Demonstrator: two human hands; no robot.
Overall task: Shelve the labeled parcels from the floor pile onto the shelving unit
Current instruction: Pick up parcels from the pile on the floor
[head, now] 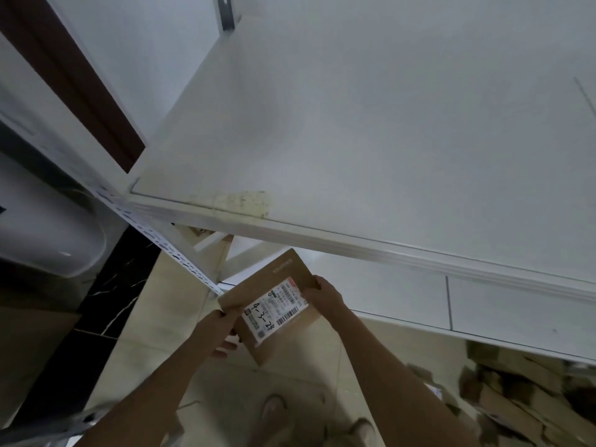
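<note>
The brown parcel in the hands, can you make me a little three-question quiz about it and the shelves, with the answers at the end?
1. True or false: only one hand holds the brown parcel.
2. What is handwritten on the parcel's white label? A) 4-3-24 B) 7-1-10 C) 2-5-99
3. Fill in: the big white shelf right above the parcel has ____ parcels showing on it.

Key
1. False: the left hand grips its near left edge and the right hand grips its right edge.
2. A.
3. No. More cardboard parcels lie in the floor pile at the lower right.
</note>
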